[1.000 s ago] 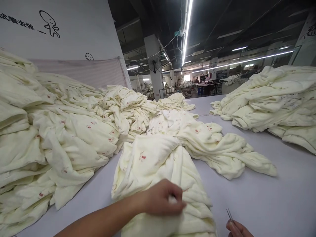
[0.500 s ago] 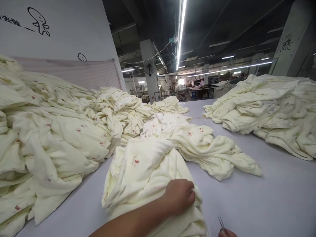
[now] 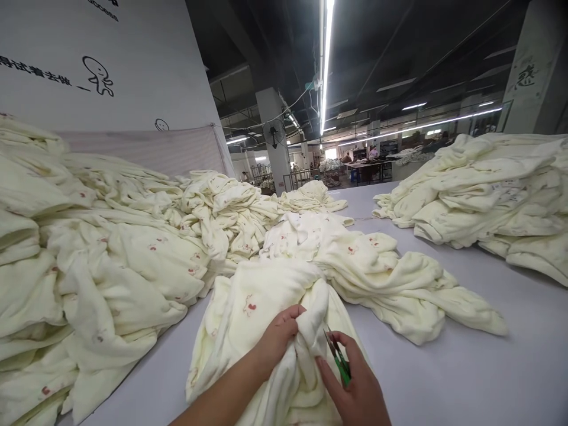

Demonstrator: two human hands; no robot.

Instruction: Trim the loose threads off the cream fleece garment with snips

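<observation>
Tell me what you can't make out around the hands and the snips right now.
Head view:
- Snips: blade tips hidden against the bunched cream garment.
- Right hand: wrist cut off by the bottom edge.
- Left hand: fingertips buried in the fabric fold.
- Wall writing: too small to read.

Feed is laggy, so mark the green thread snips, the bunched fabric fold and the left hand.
green thread snips (image 3: 341, 365), head view, on the green handle.
bunched fabric fold (image 3: 310, 331), head view, on its raised ridge.
left hand (image 3: 277, 337), head view, on its back.
</observation>
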